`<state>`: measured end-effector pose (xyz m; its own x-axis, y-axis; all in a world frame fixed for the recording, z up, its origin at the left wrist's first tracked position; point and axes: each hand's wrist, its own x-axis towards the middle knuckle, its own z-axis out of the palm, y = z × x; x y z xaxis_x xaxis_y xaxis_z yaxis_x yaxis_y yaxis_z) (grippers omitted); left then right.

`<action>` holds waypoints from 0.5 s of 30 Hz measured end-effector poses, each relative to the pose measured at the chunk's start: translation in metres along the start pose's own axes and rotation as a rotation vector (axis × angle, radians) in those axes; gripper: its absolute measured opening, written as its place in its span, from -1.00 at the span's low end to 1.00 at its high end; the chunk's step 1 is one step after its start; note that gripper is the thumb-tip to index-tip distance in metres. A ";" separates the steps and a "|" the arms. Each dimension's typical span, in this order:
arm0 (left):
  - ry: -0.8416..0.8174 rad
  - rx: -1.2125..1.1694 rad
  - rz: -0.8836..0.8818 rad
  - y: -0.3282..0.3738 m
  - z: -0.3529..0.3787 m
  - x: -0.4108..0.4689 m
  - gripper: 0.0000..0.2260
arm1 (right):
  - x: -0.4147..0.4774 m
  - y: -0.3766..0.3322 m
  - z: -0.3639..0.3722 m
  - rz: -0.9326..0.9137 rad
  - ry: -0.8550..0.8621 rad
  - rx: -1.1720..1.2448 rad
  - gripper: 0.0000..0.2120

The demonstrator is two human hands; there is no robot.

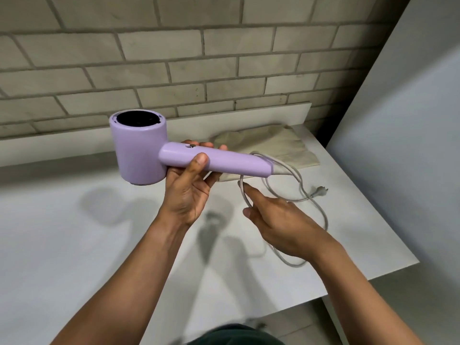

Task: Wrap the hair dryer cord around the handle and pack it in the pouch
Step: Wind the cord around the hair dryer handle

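A lilac hair dryer (139,150) is held above the white counter, its handle lying level and pointing right. My left hand (189,190) grips the handle from below, thumb on its front. A grey cord (293,175) leaves the handle's end, loops over the counter and ends in a plug (319,190) at the right. My right hand (278,220) pinches a stretch of the cord just below the handle's end. A beige cloth pouch (281,143) lies flat behind the handle, partly hidden by it.
The white counter (74,245) runs along a tiled brick wall (174,58). Its right edge stops near a white panel (403,145). The front edge drops to the floor at bottom right.
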<state>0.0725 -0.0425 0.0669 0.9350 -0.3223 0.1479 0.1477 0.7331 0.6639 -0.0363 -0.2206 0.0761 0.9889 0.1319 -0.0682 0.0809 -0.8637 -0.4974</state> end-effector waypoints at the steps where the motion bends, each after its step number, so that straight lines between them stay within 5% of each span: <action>1: 0.008 0.010 0.001 -0.001 -0.001 0.000 -0.60 | -0.004 -0.004 -0.005 -0.007 0.006 -0.101 -0.60; 9: 0.070 0.085 0.030 -0.006 -0.015 0.004 -0.70 | -0.011 -0.023 -0.041 -0.258 0.353 -0.508 -0.72; 15: -0.040 0.101 0.021 -0.005 -0.020 0.001 -0.52 | 0.009 -0.007 -0.068 -0.320 0.396 -0.197 -0.77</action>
<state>0.0789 -0.0345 0.0488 0.9237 -0.3328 0.1900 0.0933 0.6764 0.7306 -0.0192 -0.2462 0.1376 0.8793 0.2427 0.4097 0.3696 -0.8904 -0.2657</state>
